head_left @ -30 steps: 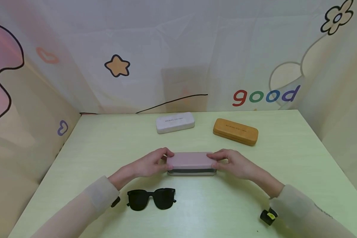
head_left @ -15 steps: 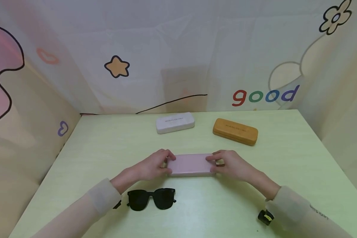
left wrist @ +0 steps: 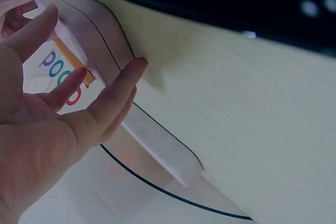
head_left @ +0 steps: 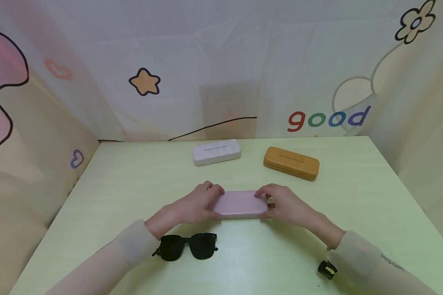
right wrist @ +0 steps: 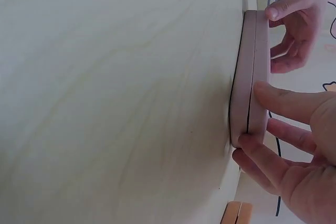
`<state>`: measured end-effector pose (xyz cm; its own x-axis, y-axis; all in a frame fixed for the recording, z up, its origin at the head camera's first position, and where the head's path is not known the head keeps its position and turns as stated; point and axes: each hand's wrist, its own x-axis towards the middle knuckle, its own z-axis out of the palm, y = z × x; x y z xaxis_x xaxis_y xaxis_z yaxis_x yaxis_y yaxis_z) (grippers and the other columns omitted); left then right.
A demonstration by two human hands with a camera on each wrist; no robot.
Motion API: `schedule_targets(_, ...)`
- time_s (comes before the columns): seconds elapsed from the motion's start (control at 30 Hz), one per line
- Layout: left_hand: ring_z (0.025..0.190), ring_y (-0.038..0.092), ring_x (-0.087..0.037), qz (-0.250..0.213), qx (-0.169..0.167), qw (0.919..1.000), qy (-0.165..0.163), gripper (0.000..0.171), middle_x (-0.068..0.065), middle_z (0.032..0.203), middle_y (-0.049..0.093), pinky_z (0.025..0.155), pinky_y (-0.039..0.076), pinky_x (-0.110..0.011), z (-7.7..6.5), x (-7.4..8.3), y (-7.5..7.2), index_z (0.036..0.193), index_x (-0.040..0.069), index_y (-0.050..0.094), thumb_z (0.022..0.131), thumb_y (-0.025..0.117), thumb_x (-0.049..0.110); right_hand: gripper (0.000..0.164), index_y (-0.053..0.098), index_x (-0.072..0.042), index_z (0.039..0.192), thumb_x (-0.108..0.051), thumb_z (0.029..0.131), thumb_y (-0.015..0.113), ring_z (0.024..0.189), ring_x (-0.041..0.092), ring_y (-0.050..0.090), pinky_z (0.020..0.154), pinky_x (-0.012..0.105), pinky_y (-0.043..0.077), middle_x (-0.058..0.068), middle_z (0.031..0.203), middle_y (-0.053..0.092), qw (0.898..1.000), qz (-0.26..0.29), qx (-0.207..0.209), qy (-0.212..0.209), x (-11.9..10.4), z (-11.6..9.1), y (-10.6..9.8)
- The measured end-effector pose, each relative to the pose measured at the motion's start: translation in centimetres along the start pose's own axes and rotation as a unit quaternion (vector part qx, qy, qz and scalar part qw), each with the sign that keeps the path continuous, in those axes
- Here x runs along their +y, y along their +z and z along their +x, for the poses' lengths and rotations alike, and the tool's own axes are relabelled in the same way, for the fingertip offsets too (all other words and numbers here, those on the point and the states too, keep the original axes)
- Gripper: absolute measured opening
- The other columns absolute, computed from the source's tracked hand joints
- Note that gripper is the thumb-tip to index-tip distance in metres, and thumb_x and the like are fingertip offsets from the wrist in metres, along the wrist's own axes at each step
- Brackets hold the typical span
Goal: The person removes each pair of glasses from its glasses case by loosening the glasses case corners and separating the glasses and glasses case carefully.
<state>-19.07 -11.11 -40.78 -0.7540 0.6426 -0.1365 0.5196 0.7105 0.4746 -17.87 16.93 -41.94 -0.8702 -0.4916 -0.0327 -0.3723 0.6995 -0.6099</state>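
Observation:
A pink glasses case (head_left: 240,203) lies on the table in the middle of the head view, its lid down. My left hand (head_left: 197,203) holds its left end, thumb at the front edge and fingers at the back. At the opposite end my right hand (head_left: 288,206) grips the case the same way. The right wrist view shows a thin seam running along the side of the pink case (right wrist: 251,72), with right-hand fingers on both sides of the end. Black sunglasses (head_left: 187,246) lie in front of the case, close to the left sleeve.
A white glasses case (head_left: 217,152) sits near the table's back edge. To its right is an orange-brown glasses case (head_left: 291,163), set at a slant. A printed cloth (head_left: 177,61) hangs behind the table and along both sides.
The pink case's lid, raised with a dark gap at the front one second ago, is now down. My left hand has shifted right, further over the case's end.

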Motion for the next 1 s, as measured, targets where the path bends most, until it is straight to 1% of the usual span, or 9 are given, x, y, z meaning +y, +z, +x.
schedule_targets(0.13, 0.109, 0.043, -0.025, 0.026, -0.001, 0.9997, -0.006, 0.063, -0.009, 0.123, 0.047, 0.091, 0.041, -0.037, 0.3, 0.2, 0.2, 0.134, 0.015, 0.048, 0.082, 0.076, 0.034, 0.046, 0.065, -0.009, 0.113, -0.017, 0.072, 0.086, 0.098, 0.02, 0.056, 0.083, 0.035, 0.05, 0.004, 0.113, 0.061, 1.0, -0.008, 0.001, -0.011, -0.3, 0.3, 0.4)
schedule_targets(0.3, 0.106, 0.044, -0.026, 0.057, 0.003, 0.9983, -0.015, 0.062, -0.009, 0.12, 0.05, 0.09, 0.041, -0.037, 0.5, 0.1, 0.1, 0.133, 0.013, 0.049, 0.081, 0.077, 0.031, 0.046, 0.064, -0.008, 0.112, -0.015, 0.073, 0.085, 0.095, 0.019, 0.056, 0.08, 0.032, 0.051, 0.006, 0.112, 0.06, 1.0, -0.013, 0.003, -0.019, -1.1, 0.8, 0.7)
schedule_targets(0.4, 0.104, 0.045, -0.025, 0.063, 0.003, 0.9978, -0.018, 0.062, -0.008, 0.117, 0.05, 0.089, 0.041, -0.036, 0.4, -0.3, -0.2, 0.132, 0.013, 0.05, 0.08, 0.079, 0.03, 0.046, 0.063, -0.008, 0.112, -0.015, 0.073, 0.085, 0.092, 0.019, 0.056, 0.078, 0.03, 0.051, 0.006, 0.111, 0.06, 1.0, -0.014, 0.001, -0.022, -1.5, 1.2, 0.9)
schedule_targets(0.57, 0.102, 0.046, -0.024, 0.056, 0.003, 0.9981, -0.023, 0.063, -0.007, 0.114, 0.05, 0.089, 0.041, -0.036, -0.1, -1.2, -0.8, 0.13, 0.014, 0.05, 0.077, 0.082, 0.029, 0.047, 0.062, -0.007, 0.113, -0.015, 0.073, 0.085, 0.089, 0.018, 0.056, 0.077, 0.029, 0.05, 0.007, 0.11, 0.059, 0.999, -0.017, -0.008, -0.027, -2.1, 2.3, 1.4)
schedule_targets(0.77, 0.102, 0.047, -0.024, 0.043, 0.001, 0.9983, -0.04, 0.063, -0.006, 0.113, 0.051, 0.09, 0.042, -0.038, -0.7, -2.7, -1.7, 0.128, 0.015, 0.052, 0.075, 0.084, 0.027, 0.046, 0.061, -0.006, 0.113, -0.015, 0.074, 0.084, 0.088, 0.018, 0.055, 0.076, 0.029, 0.05, 0.008, 0.11, 0.058, 0.999, -0.024, -0.015, -0.032, -3.3, 3.6, 2.3)
schedule_targets(1.0, 0.104, 0.048, -0.024, 0.018, 0.001, 0.9979, -0.063, 0.063, -0.007, 0.114, 0.051, 0.091, 0.042, -0.042, -2.1, -4.8, -2.9, 0.126, 0.016, 0.053, 0.073, 0.085, 0.023, 0.044, 0.061, -0.007, 0.113, -0.016, 0.076, 0.083, 0.088, 0.017, 0.053, 0.077, 0.028, 0.049, 0.009, 0.111, 0.056, 0.999, -0.024, -0.025, -0.04, -4.9, 5.6, 3.5)
